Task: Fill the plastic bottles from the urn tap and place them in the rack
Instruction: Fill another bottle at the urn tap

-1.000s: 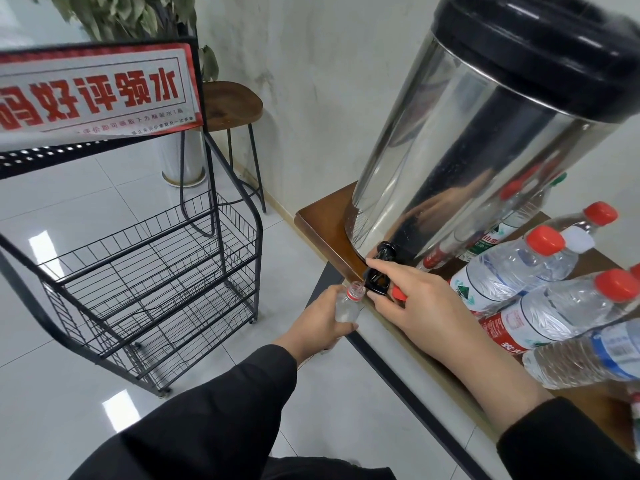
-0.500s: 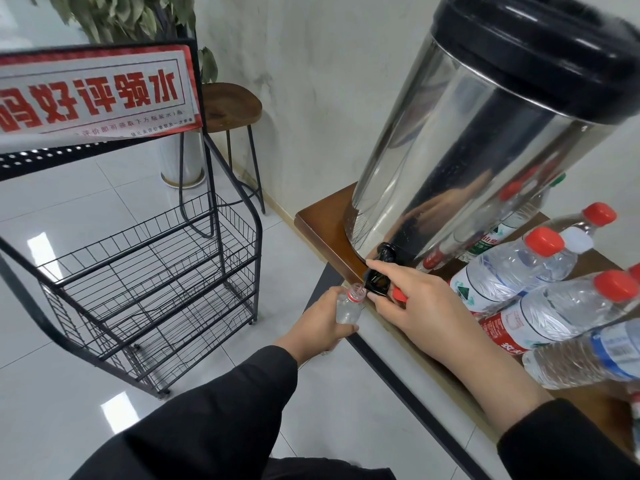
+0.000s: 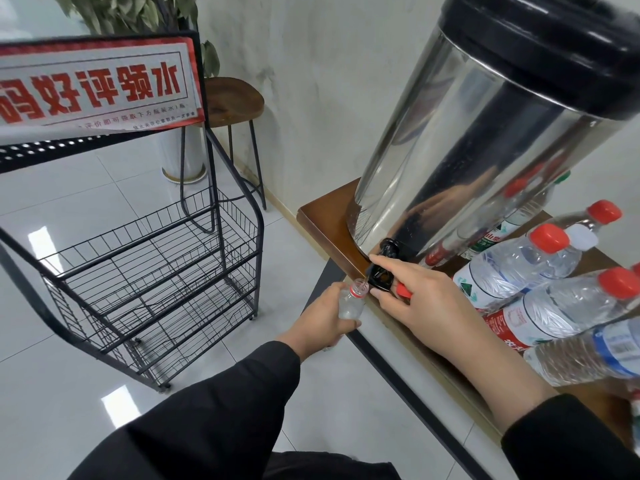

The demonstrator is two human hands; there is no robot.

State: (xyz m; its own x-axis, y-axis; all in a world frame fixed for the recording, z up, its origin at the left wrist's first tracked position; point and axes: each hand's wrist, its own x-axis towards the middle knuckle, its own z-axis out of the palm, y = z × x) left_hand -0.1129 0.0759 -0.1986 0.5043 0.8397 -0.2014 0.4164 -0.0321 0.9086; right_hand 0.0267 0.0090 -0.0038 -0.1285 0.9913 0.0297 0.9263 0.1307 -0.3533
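Left hand (image 3: 323,317) grips an uncapped plastic bottle (image 3: 351,303) around its body and holds it below the table edge, with its open mouth directly under the spout of the urn tap (image 3: 382,271). Right hand (image 3: 426,303) rests on the tap: the index finger lies along the top of the black lever, the thumb presses from below, and a red bottle cap (image 3: 403,291) sits tucked between the fingers (so this hand is closed around both things). I judge that the filling step is in hand; whether water is running I cannot tell, and the bottle's level is hidden by the fingers.

Beside the right forearm, several capped bottles (image 3: 512,268) lie on the wooden table (image 3: 322,220), and behind the tap stands the steel urn (image 3: 467,140). Farther left, on the floor, the black wire rack (image 3: 156,271) holds no bottles on the shelves that show.

Next, the tap must be released when the bottle is nearly full, the cap screwed on, and the bottle carried left to the rack.

Compared with the earlier frames, almost nothing differs: both hands keep the same pose.
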